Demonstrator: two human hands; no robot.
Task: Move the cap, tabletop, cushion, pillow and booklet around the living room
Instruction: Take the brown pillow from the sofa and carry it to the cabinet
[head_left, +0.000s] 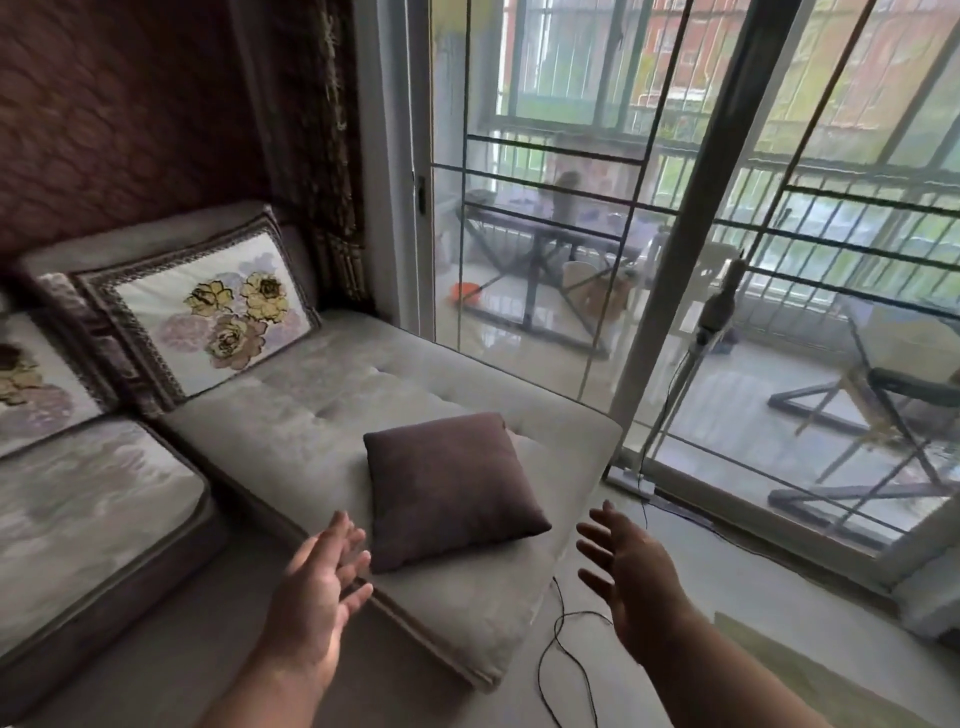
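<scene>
A dark brown square pillow (449, 488) lies flat near the front end of the grey sofa chaise (311, 415). My left hand (317, 592) hovers open just left of the pillow's near corner, fingers spread, not touching it. My right hand (628, 577) is open to the pillow's right, over the floor beside the chaise, palm turned toward the pillow. A flowered cushion (218, 317) leans upright against the sofa back at the far left. No cap, tabletop or booklet is in view.
A second flowered cushion (31, 379) shows at the left edge. A black cable (558, 639) loops on the floor by the chaise's front corner. Glass sliding doors (675, 260) stand right of the sofa, with a balcony table and folding frames behind them.
</scene>
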